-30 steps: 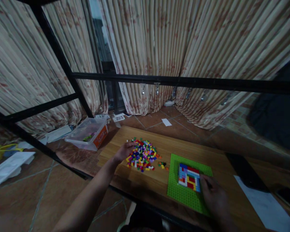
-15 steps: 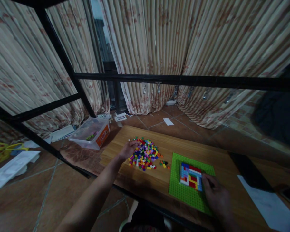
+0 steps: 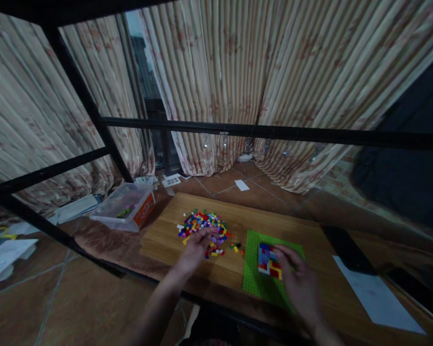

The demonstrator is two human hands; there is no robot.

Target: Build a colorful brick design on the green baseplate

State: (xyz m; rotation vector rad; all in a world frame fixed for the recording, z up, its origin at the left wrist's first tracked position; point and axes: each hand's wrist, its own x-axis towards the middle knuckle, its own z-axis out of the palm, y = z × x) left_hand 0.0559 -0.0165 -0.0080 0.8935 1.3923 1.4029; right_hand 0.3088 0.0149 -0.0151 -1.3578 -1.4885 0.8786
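My left hand (image 3: 198,246) is over the near side of a heap of small toy bricks (image 3: 204,222) of many colours. Its thumb and fingers are pinched together; whatever they hold is too small to make out. On the green baseplate (image 3: 251,262) sits a flat block of built bricks (image 3: 264,259) in blue, red, white and yellow. My right hand (image 3: 299,276) reaches over this block's right part, closed, with its fingertips at the top edge. It hides part of the block, and I cannot tell what is between its fingers.
Everything stands on a wooden table (image 3: 187,204). A few loose bricks (image 3: 235,246) lie between heap and baseplate. To the right are a black phone-like slab (image 3: 346,247) and white paper (image 3: 378,298). A clear plastic box (image 3: 124,206) stands beyond the left end. A black metal bar (image 3: 187,126) crosses ahead.
My left hand has moved from the heap's left side to its near right side, towards the baseplate. My right hand has shifted further over the built block. The view has turned slightly right.
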